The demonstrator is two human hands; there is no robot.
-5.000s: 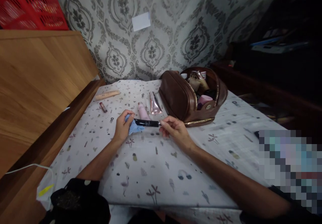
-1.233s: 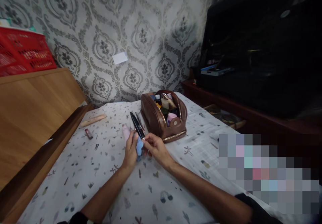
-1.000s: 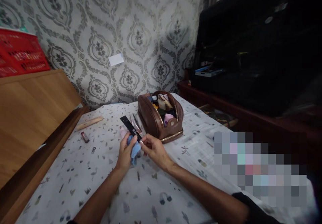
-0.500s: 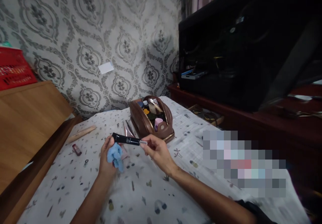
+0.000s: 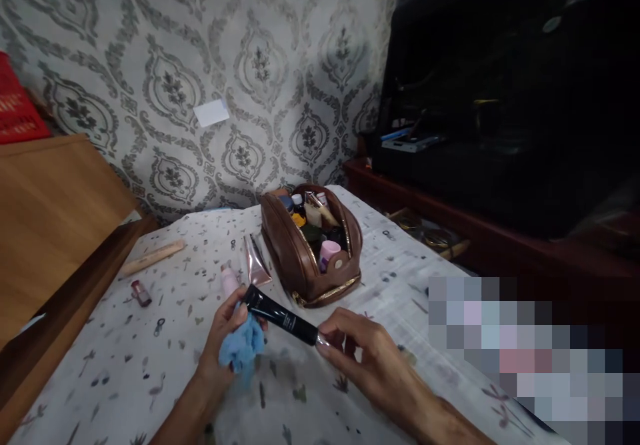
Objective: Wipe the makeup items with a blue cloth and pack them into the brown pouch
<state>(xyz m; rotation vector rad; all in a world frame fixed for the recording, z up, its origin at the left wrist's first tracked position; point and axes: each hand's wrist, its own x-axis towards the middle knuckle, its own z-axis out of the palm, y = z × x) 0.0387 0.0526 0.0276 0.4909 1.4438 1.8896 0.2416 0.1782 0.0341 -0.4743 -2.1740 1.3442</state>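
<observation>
A black cosmetic tube [image 5: 283, 317] with a silvery cap is held between my two hands, slanting down to the right. My left hand [image 5: 223, 335] grips its flat end and also clasps a crumpled light blue cloth [image 5: 243, 345]. At the capped end, the fingertips of my right hand [image 5: 367, 348] pinch the cap. Just beyond lies an open brown toiletry bag [image 5: 290, 251], with a pink-capped item [image 5: 329, 255] and several bottles inside. Beside the bag rest a shiny pinkish tube [image 5: 257, 263] and a pale pink tube [image 5: 229, 280], partly behind my left hand.
On the printed bedsheet [image 5: 125, 365] lie a small dark-red bottle [image 5: 141, 293] and a long beige item [image 5: 153, 258] at the left. A wooden board [image 5: 55, 211] borders the left side. To the right stand a dark television [image 5: 490, 118] and a partly open drawer [image 5: 453, 248].
Both hands have come nearer and lower with the tube, which now tilts more steeply down to the right. The view has shifted, so the bag appears larger.
</observation>
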